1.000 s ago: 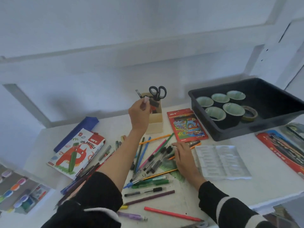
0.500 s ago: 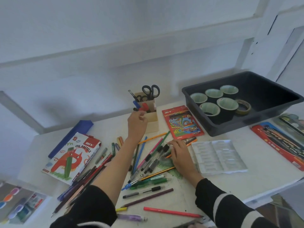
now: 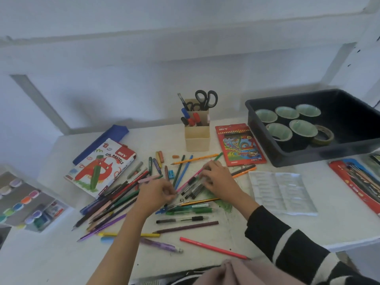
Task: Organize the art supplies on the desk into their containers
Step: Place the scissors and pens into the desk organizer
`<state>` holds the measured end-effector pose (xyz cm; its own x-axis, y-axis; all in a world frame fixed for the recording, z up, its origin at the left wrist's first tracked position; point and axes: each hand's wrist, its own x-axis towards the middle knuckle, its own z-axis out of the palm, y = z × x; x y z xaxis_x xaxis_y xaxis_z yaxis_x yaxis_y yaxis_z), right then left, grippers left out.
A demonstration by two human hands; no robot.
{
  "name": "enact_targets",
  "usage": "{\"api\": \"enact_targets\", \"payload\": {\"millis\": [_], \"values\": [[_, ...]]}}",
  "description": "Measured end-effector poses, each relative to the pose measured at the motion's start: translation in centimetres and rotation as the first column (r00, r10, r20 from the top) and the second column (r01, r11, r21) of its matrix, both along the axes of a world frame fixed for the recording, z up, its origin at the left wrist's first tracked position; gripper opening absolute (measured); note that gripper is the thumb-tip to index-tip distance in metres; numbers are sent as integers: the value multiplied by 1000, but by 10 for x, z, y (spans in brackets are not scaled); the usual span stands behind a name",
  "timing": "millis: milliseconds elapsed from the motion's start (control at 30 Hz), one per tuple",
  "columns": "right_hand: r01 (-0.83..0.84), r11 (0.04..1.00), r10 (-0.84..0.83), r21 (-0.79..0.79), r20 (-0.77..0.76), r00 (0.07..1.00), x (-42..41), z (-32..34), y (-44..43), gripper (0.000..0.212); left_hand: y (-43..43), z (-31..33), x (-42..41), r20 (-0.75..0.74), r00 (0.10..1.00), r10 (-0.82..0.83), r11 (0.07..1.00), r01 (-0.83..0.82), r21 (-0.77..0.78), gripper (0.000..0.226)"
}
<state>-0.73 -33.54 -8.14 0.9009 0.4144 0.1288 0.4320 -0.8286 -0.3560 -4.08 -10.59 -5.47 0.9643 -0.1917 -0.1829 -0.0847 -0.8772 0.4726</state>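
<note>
A white surface [image 3: 339, 223] stands under a pale wall, and it is covered with loose pens and pencils. The wooden holder [image 3: 197, 138], with scissors [image 3: 206, 98] and markers already inside, is near the back edge.

The bundle of black pens [image 3: 192, 189] lies in the middle, with its long axis running from 7 to 1 o'clock. The right grip [image 3: 218, 178] rests on the upper end of the bundle with bent fingers; we cannot tell if it really grasps the pens. The left grip [image 3: 157, 195] is at 9 o'clock from the bundle, its fingers curled toward the thumb just beside the lower end of a pink pen [image 3: 188, 181]; we cannot tell if it pinches anything.

From the bundle the holder is at 12 o'clock, so we judge the right grip is nearer for the lift. The pens must turn upright to enter. An orange pencil [image 3: 195, 159] lies across the way, but the air above it is free. The black tray [image 3: 308, 156] at 2 o'clock stands well apart. At 6 o'clock more pens lie before the near edge.
</note>
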Motion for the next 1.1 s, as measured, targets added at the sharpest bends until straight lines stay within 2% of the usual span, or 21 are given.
{"api": "enact_targets", "payload": {"millis": [100, 200, 333, 433, 533, 633, 733, 867, 933, 1033, 1100], "values": [[-98, 985, 90, -141, -58, 994, 0, 8, 9, 21, -4, 0, -4, 60, 998, -8, 993, 0, 122, 5], [-127, 966, 114, -224, -69, 991, 1, 10, 13, 23, -9, -3, -3, 96, 995, -36, 973, 13, 229, 15], [-166, 954, 159, -250, -47, 986, 5, 11, 13, 23, -14, 0, 1, 119, 991, -54, 967, 22, 254, 12], [-163, 970, 166, -181, 3, 986, 9, 20, 11, 17, -10, 0, 6, 125, 992, 12, 991, -29, 132, 7], [-100, 989, 97, 112, 30, 995, 14, 32, 10, 12, -2, 4, 16, 96, 977, 188, 964, -165, -206, 5], [5, 889, -5, 457, -2, 1000, 29, 48, 9, 18, 0, 24, 31, 132, 939, 318, 860, -228, -456, 11], [61, 800, -93, 596, 23, 995, 50, 69, 11, 24, -2, 49, 52, 170, 910, 378, 762, -202, -615, 12], [47, 737, -160, 674, 106, 981, 76, 91, 14, 18, -15, 69, 85, 237, 887, 396, 727, -145, -671, 10], [42, 759, -163, 650, 128, 978, 87, 94, 17, 16, -25, 70, 101, 230, 888, 397, 737, -160, -657, 10], [76, 802, -146, 593, 71, 987, 101, 89, 22, 14, -39, 61, 122, 187, 891, 415, 749, -217, -627, 7], [85, 823, -124, 561, 32, 992, 106, 83, 25, 14, -45, 55, 128, 157, 911, 383, 788, -233, -570, 9]]}}
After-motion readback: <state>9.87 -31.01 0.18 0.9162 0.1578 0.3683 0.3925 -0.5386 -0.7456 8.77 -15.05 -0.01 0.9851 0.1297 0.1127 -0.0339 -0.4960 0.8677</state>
